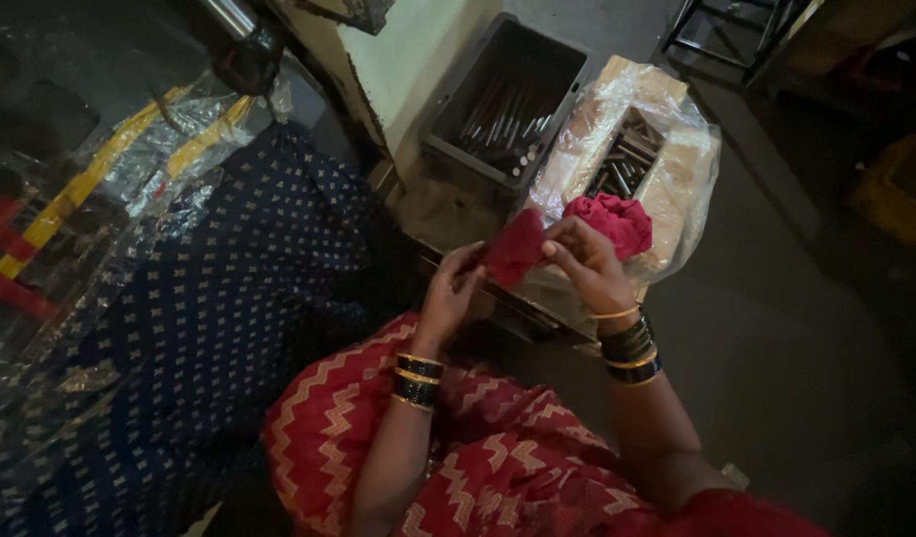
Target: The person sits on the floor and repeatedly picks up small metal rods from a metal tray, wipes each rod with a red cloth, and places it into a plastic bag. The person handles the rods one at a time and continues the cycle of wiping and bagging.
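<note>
My left hand (451,290) and my right hand (583,261) are both raised in front of me and closed on a crumpled red cloth (567,234). The left hand pinches the cloth's left fold. The right hand grips its middle, and the rest of the cloth bunches above and to the right of that hand. Whether anything is wrapped inside the cloth cannot be seen. Both wrists carry dark and gold bangles. Just beyond my hands stands a box lined with clear plastic (667,169) that holds several short metal rods (627,159).
A grey plastic crate (448,139) with several long metal rods stands to the left of the lined box. Dark blue patterned cloth (229,298) and a crinkled clear plastic sheet (100,199) lie on my left. Bare grey floor (776,328) stretches to the right.
</note>
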